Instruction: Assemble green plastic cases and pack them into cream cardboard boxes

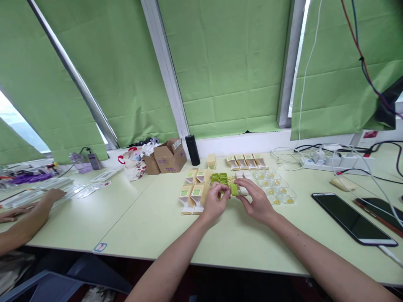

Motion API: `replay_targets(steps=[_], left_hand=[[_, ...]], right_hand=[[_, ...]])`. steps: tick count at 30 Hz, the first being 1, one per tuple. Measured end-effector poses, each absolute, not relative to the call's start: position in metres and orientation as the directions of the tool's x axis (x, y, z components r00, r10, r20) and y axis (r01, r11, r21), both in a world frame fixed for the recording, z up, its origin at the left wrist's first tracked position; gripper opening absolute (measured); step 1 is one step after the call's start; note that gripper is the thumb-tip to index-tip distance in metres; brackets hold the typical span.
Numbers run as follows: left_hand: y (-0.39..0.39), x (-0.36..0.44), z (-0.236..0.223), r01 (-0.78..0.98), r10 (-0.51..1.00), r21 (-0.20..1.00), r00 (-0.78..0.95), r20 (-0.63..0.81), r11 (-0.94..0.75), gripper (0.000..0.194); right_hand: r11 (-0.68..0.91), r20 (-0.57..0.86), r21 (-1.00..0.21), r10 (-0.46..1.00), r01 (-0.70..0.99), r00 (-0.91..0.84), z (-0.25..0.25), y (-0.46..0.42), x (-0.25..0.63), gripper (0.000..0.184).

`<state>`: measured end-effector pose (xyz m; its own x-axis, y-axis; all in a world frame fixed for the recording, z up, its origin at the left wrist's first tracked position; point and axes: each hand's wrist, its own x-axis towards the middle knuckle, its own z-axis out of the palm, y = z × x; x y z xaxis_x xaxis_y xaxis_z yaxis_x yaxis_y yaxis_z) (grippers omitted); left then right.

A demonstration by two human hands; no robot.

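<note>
Over table (141,222): right hand (256,200) pinching green piece (234,189)

Includes eight open cartons (197,193), four per group, about eight clear yellow-centred cups (289,201), two smartphones (354,218), one black cylinder (192,150), one power strip (324,167).

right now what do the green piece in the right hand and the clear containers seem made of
Green piece: probably moulded plastic, smooth-looking, with even colour and rounded corners. Clear containers: likely glossy plastic, see-through with pale highlights; glass isn't ruled out.
</note>
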<state>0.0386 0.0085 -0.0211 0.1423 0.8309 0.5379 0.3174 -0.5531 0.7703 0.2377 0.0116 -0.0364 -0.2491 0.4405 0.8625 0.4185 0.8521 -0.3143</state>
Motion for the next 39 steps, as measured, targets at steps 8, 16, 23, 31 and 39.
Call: replay_targets(steps=[8, 16, 23, 31, 39], left_hand=[[0.0106, 0.0391, -0.0234, 0.306, 0.841, 0.785, 0.140, 0.522, -0.538, 0.017], [0.0101, 0.0389, -0.0224, 0.290, 0.843, 0.792, 0.140, 0.520, -0.537, 0.018], [0.0088, 0.0387, -0.0199, 0.305, 0.847, 0.792, 0.135, 0.514, -0.529, 0.026], [0.0093, 0.0379, -0.0212, 0.304, 0.839, 0.784, 0.137, 0.527, -0.542, 0.023], [0.0078, 0.0383, -0.0199, 0.302, 0.838, 0.784, 0.125, 0.531, -0.542, 0.023]], right_hand=[[0.853, 0.860, -0.327, 0.447, 0.406, -0.246, -0.0354, 0.0113, 0.2366, 0.049], [0.851, 0.856, -0.331, 0.452, 0.407, -0.249, -0.0362, 0.0116, 0.2366, 0.046], [0.849, 0.856, -0.333, 0.455, 0.410, -0.247, -0.0362, 0.0118, 0.2370, 0.045], [0.850, 0.854, -0.342, 0.459, 0.401, -0.244, -0.0373, 0.0129, 0.2370, 0.044], [0.846, 0.851, -0.356, 0.469, 0.397, -0.238, -0.0360, 0.0124, 0.2374, 0.043]])
